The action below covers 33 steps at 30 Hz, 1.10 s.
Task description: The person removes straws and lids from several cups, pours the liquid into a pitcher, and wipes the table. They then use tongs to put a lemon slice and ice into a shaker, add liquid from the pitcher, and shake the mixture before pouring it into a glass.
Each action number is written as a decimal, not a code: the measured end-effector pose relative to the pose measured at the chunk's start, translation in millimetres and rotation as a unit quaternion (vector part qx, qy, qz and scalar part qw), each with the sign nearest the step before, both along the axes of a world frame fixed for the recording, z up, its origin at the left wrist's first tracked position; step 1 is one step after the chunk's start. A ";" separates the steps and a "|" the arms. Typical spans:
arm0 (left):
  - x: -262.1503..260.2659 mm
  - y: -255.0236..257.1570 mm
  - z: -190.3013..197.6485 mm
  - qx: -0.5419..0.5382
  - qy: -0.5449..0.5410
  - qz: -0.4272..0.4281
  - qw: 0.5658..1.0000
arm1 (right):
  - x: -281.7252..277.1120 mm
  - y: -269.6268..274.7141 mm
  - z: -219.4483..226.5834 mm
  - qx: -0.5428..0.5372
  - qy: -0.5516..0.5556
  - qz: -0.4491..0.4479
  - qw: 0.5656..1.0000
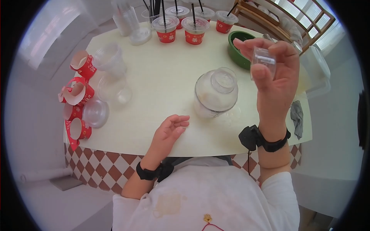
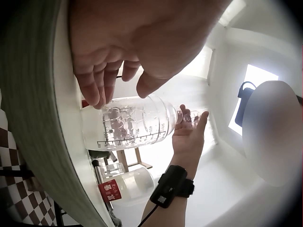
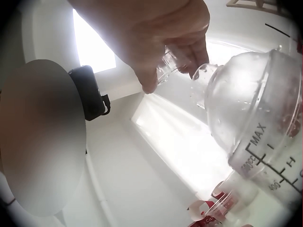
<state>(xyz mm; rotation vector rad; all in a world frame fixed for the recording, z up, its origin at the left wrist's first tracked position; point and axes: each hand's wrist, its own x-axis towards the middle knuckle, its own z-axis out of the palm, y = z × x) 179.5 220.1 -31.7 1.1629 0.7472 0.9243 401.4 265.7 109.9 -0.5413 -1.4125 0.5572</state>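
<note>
A clear plastic shaker point(image 1: 214, 98) with printed measuring marks stands upright on the table, its narrow neck uncovered. Drops cling to its inside wall in the left wrist view. Raised to the right of the shaker, my right hand point(image 1: 280, 73) holds a small clear shaker cap point(image 1: 264, 61) between thumb and fingers. In the right wrist view the cap point(image 3: 170, 64) is close to the shaker's neck, apart from it. My left hand point(image 1: 169, 131) is by the table's front edge, left of the shaker, with loosely bent fingers and nothing in them.
Lidded cups point(image 1: 195, 36) with black straws stand at the back. A green bowl point(image 1: 235, 50) is behind my right hand. Red paper sleeves point(image 1: 82, 94) and clear cups point(image 1: 110, 59) line the left side. A grey cloth point(image 1: 296, 117) lies at the right edge.
</note>
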 end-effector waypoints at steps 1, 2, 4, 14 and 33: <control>-0.2 -1.3 -0.4 -0.002 -0.005 -0.001 1.000 | 6.8 -4.0 6.9 -0.032 0.026 -0.032 0.999; -1.5 -1.3 -0.1 -0.002 -0.009 -0.005 1.000 | 17.2 -4.0 2.2 -0.080 0.032 -0.046 0.995; -5.0 -1.3 -0.3 -0.001 -0.015 -0.007 1.000 | 45.1 1.7 -20.9 -0.172 0.045 -0.077 0.981; -5.5 -1.5 -3.7 0.026 -0.020 -0.018 0.999 | 99.5 -13.3 -117.7 -0.443 -0.156 -0.176 0.865; 11.8 21.1 49.3 0.306 0.308 0.046 0.899 | 33.9 -12.5 -50.2 -0.162 -0.131 -0.028 0.978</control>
